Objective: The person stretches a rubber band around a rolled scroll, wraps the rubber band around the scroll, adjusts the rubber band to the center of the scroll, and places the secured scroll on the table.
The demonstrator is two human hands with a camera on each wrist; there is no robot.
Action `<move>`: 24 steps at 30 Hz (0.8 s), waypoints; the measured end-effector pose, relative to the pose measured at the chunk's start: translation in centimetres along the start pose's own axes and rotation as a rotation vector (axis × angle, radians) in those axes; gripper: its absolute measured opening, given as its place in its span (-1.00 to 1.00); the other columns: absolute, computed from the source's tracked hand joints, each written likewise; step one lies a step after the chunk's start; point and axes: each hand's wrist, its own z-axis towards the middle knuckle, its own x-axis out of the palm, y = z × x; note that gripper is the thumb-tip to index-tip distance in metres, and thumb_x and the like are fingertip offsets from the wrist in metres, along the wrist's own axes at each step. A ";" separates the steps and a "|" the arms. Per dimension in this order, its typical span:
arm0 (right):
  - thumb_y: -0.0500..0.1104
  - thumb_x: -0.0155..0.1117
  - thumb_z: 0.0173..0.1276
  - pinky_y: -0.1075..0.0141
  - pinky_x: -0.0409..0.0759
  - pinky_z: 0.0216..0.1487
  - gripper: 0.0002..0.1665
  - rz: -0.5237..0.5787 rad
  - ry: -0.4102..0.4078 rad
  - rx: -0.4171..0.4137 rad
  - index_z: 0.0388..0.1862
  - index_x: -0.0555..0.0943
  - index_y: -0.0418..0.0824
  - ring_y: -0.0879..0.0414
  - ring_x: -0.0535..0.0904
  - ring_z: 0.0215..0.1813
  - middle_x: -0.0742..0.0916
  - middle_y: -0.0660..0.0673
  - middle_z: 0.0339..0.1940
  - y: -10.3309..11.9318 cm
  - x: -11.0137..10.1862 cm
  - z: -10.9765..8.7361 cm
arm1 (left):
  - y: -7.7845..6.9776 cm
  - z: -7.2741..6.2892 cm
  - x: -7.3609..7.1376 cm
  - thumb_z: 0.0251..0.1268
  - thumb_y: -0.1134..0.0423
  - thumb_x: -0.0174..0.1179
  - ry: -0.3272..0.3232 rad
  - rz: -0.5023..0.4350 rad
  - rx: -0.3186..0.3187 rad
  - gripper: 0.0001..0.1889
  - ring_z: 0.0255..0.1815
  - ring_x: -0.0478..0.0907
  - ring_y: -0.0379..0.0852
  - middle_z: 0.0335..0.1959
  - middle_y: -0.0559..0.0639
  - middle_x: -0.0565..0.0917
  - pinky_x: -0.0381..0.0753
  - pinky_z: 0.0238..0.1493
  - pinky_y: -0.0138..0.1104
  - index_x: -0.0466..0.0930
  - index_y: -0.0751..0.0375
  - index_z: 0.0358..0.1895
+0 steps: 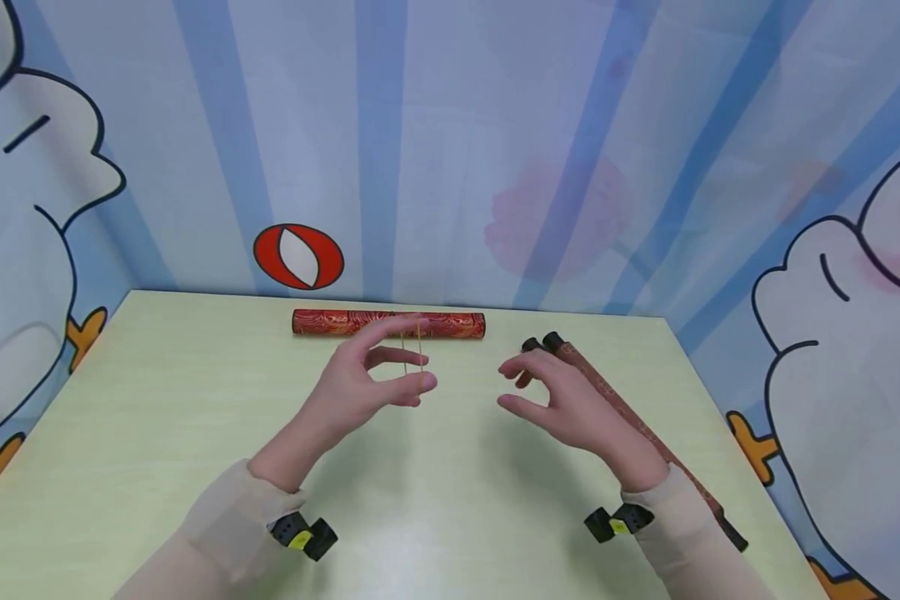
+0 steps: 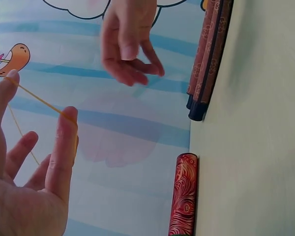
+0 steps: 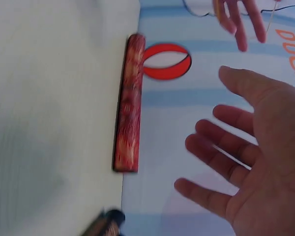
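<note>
A thin yellow rubber band [image 2: 44, 102] is stretched across my left hand [image 1: 348, 387], looped over the spread thumb and forefinger. Its strands show as near-vertical lines between those fingertips in the head view. The left hand is raised above the table, in front of a red patterned tube [image 1: 322, 322]. To its right, apart from the band, hovers my right hand [image 1: 573, 404]. In the right wrist view that right hand [image 3: 275, 167] has its fingers spread and loosely extended, with nothing between them.
Two slim brown patterned rods [image 1: 618, 402] with black ends lie slantwise at the right, partly hidden by the right forearm. The pale table [image 1: 195, 375] ends at a blue striped cartoon backdrop [image 1: 450, 167]. The red tube lies along the table's back edge.
</note>
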 end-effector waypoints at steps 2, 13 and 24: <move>-0.01 0.48 0.50 -0.10 0.63 0.30 -0.44 -0.104 0.016 0.040 0.36 0.61 -0.20 -0.09 0.67 0.22 0.72 -0.18 0.22 -0.9 -0.6 -0.5 | -0.1 0.1 -0.2 0.35 0.22 0.51 0.011 -0.013 -0.018 -0.30 0.32 0.64 0.17 0.49 0.00 0.44 0.85 -0.10 0.00 0.47 -0.11 0.53; 0.24 0.42 0.48 -0.35 0.59 0.22 0.04 -0.444 0.093 0.301 0.62 0.31 -0.40 -0.48 0.52 0.34 0.58 -0.52 0.37 -6.4 -2.5 -4.1 | -0.8 0.5 -0.3 0.39 0.22 0.48 0.018 -0.032 -0.050 -0.27 0.28 0.65 0.17 0.47 0.05 0.45 0.85 -0.10 -0.01 0.39 -0.02 0.58; 0.41 0.42 0.37 -0.35 0.65 0.11 0.37 -0.525 0.177 0.450 0.63 0.11 -0.60 -0.59 0.53 0.29 0.52 -0.69 0.35 -9.2 -1.7 -5.3 | -0.7 0.7 0.3 0.40 0.21 0.47 0.040 -0.037 -0.057 -0.27 0.28 0.64 0.15 0.46 0.08 0.44 0.85 -0.11 0.01 0.39 -0.04 0.58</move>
